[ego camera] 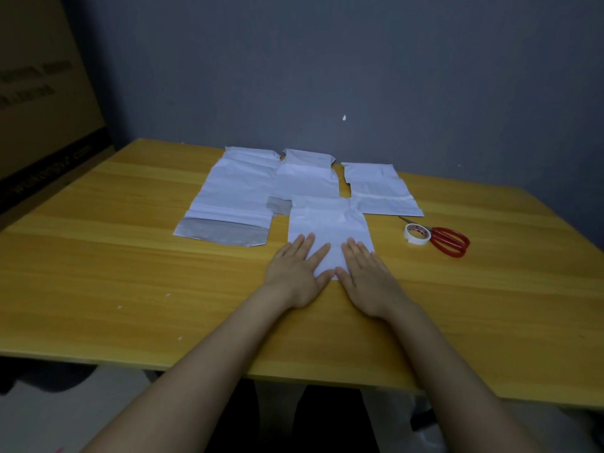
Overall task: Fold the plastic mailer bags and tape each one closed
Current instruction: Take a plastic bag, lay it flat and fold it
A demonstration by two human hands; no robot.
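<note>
Now | 4 mailer bags (228,191) (307,174) (379,191) (330,227) | 1 tape roll (417,234) | 1 scissors (449,240) | 2 hands (295,273) (369,279)

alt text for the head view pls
The left hand and right hand press flat on a white mailer bag on a yellow table. Behind lie three more mailers; at right, a tape roll and red scissors.

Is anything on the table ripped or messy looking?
A little. The right mailer bag has a jagged, torn-looking left edge. A few tiny white scraps lie on the table, nearer the person. Nothing looks spilled.
</note>
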